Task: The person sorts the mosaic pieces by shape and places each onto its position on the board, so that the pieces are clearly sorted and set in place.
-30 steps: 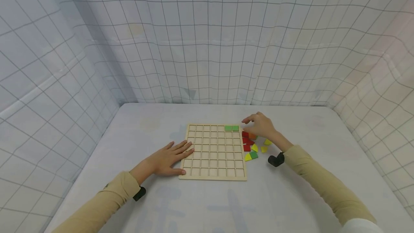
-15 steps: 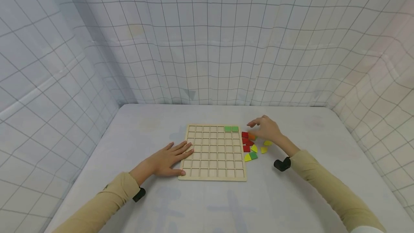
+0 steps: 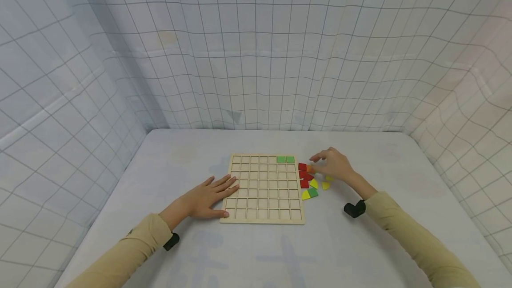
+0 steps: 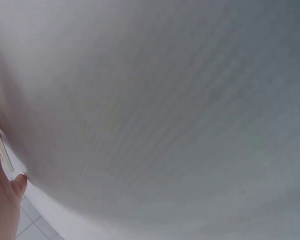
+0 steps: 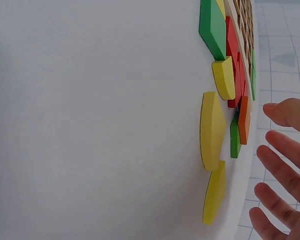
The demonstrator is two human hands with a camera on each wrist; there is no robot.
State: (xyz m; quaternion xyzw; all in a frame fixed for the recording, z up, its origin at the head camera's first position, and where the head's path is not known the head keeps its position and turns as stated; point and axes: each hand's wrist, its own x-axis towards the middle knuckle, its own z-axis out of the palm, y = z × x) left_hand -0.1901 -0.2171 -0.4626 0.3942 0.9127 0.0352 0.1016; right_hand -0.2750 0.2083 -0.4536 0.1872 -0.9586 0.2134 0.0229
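My left hand point(image 3: 206, 199) lies flat with spread fingers on the left edge of a wooden grid board point(image 3: 262, 189). Two green square tiles point(image 3: 281, 159) sit in the board's top right cells. Just right of the board my right hand point(image 3: 335, 166) hovers over loose coloured pieces, fingers apart and holding nothing. Nearest its thumb is an orange piece point(image 5: 244, 120), which overlaps a green piece point(image 5: 235, 137). Red pieces point(image 3: 304, 184) lie against the board's right edge. Yellow pieces point(image 5: 212, 131) are scattered nearer the right wrist, one partly hidden by the hand in the head view.
A yellow piece point(image 3: 306, 195) and a green piece point(image 3: 313, 192) touch each other beside the board's lower right. The white table point(image 3: 184, 154) meets a grid-patterned curtain point(image 3: 256, 79) along its back edge.
My right hand has drawn back from the board's top right corner, toward the right and nearer me, over the loose pieces. The left hand stays in place.
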